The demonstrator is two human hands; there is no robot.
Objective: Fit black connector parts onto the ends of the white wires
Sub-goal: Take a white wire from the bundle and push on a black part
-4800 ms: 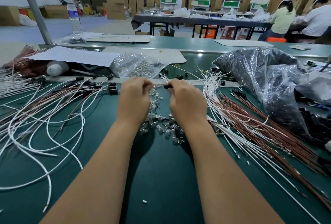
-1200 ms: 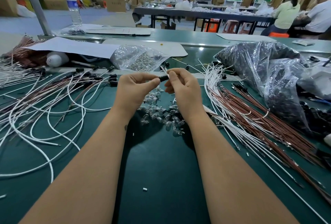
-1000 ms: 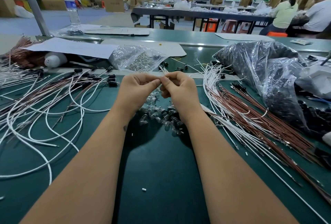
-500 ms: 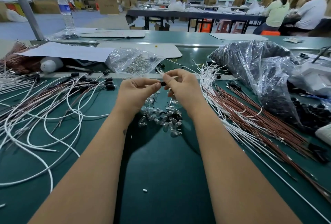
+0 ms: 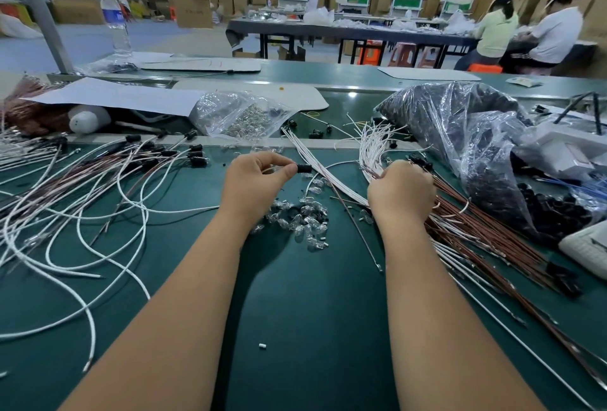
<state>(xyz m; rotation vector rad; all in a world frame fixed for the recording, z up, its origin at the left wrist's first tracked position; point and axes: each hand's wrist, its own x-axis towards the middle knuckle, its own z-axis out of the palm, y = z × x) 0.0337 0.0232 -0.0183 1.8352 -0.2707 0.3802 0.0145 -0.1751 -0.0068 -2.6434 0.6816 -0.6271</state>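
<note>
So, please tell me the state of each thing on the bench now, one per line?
left hand: pinches a black connector, raised above the bench.
right hand: fingers curled into the loose wire bundle.
finished wires: lying at left, black connectors fitted.
bulb bag: lying open.
black parts bag: lying crumpled.
water bottle: upright.

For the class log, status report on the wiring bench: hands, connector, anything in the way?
Left hand pinching black connector. Right hand on the wire bundle, grip hidden. Loose bulbs lie between hands.
</note>
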